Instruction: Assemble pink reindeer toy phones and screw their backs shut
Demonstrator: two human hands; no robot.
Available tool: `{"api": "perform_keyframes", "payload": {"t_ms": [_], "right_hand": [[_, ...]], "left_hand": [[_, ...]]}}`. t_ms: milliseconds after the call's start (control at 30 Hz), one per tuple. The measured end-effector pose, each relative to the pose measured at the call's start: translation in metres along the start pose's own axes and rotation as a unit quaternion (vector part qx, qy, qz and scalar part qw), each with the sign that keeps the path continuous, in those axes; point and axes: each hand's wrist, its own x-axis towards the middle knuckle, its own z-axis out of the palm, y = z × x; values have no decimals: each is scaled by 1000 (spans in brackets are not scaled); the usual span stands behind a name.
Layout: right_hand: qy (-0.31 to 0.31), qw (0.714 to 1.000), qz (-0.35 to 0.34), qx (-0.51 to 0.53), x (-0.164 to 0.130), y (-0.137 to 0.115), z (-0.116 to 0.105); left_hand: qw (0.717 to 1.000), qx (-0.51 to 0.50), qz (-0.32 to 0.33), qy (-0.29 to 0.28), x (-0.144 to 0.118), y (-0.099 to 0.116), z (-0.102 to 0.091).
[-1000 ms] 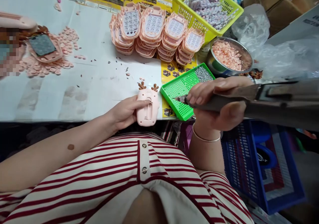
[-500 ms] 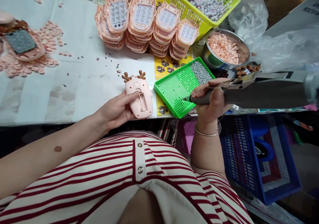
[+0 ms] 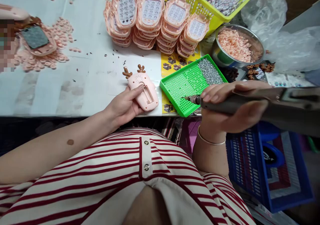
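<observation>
My left hand (image 3: 126,106) grips a pink toy phone (image 3: 143,91) with brown antlers, its back facing up and the battery slot uncovered. The thumb lies beside the slot, and the phone is at the table's front edge. My right hand (image 3: 225,108) is wrapped round a dark grey electric screwdriver (image 3: 250,101), held level with its bit pointing left. That bit is above the green perforated tray (image 3: 175,86); whether it touches the tray I cannot tell. Small silver screws (image 3: 211,71) are heaped at the tray's far right end.
Stacked pink phone shells with keypads (image 3: 150,9) stand behind the tray. A yellow basket (image 3: 215,13), a steel bowl of pink parts (image 3: 236,48) and brown antlers (image 3: 260,69) are at the right. Loose pink pieces (image 3: 62,33) lie left. Below right is a blue crate (image 3: 287,198).
The screwdriver has come nearer the camera and appears larger, its bit still over the tray. My left hand keeps hold of the toy phone. The whole view has shifted slightly.
</observation>
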Motion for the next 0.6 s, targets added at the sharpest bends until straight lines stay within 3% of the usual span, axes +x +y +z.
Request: {"api": "perform_keyframes", "payload": {"t_ms": [100,200,433,600], "right_hand": [[-39,999,-1,31,-12,-10,21],[-92,996,20,-3,-24,-4,32],[-105,991,78,-35,-34,17,32],[-147,987,71,4,-30,25,34]], "left_hand": [[1000,2,13,4,1,-2,2],[1000,9,14,-7,0,-3,1],[1000,-2,10,-26,0,-1,0],[999,-4,7,-35,0,-1,1]]}}
